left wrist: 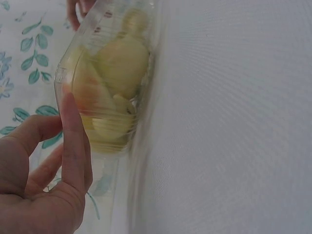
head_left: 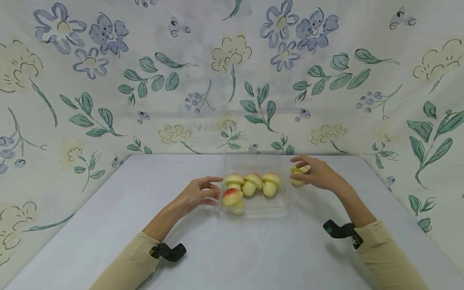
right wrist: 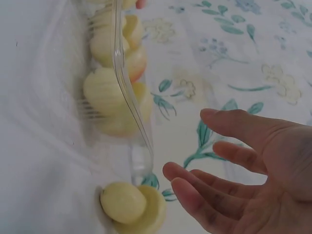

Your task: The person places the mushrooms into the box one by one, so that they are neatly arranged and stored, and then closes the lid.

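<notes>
A clear plastic container (head_left: 268, 212) stands on the table with several mushroom-shaped pieces in it, pale yellow with reddish caps. Three (head_left: 270, 184) line up in a row, and another (head_left: 232, 197) lies at the front left. My left hand (head_left: 199, 192) is at the container's left side; in the left wrist view its fingertips touch the rim, fingers nearly straight. One more mushroom-shaped piece (right wrist: 124, 202) lies on its side on the table, right of the container. My right hand (head_left: 315, 173) hovers by that piece, thumb and fingers spread apart, holding nothing.
A white table (head_left: 239, 253) carries the container near its back edge. Behind it hangs a cloth (head_left: 203, 80) printed with flowers and leaves. Both wrists wear a black camera mount (head_left: 174, 252) at the cuff of a beige sleeve (head_left: 127, 262).
</notes>
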`<state>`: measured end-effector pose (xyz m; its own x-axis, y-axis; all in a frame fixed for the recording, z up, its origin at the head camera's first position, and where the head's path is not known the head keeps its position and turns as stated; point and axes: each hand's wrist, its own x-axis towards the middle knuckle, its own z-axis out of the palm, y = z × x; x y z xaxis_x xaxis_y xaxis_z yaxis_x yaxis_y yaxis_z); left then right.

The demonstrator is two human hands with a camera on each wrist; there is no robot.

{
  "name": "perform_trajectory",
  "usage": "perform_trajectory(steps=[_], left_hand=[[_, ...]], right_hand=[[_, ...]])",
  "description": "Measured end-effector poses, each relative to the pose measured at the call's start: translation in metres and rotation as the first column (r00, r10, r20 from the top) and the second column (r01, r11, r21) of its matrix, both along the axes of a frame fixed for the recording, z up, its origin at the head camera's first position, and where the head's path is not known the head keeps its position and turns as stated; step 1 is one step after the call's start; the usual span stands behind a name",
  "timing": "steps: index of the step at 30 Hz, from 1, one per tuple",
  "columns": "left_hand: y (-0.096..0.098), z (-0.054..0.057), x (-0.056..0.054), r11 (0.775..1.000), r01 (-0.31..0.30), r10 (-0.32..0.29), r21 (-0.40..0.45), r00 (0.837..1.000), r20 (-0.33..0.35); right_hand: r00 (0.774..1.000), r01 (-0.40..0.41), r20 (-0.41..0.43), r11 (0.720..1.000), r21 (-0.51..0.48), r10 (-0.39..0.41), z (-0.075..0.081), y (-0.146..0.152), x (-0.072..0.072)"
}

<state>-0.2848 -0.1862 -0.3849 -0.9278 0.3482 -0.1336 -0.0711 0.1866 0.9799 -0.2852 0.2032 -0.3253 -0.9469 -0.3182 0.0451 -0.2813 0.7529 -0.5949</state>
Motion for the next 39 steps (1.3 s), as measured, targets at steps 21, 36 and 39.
perform_trajectory(steps=[21,36,39], left_hand=[[0.0,0.0,-0.001,1.0,-0.003,0.003,-0.018,1.0,-0.004],[0.001,-0.002,0.0,1.0,-0.011,0.01,-0.018,1.0,-0.003],[0.002,0.0,0.0,1.0,-0.006,0.006,-0.017,1.0,-0.005]], right_hand=[[0.99,0.138,0.01,0.983,0.118,-0.14,-0.008,0.04,-0.01],[0.979,0.198,0.007,0.955,0.22,-0.205,-0.021,0.052,-0.017],[0.976,0.215,-0.035,0.945,0.246,-0.213,-0.023,0.055,-0.019]])
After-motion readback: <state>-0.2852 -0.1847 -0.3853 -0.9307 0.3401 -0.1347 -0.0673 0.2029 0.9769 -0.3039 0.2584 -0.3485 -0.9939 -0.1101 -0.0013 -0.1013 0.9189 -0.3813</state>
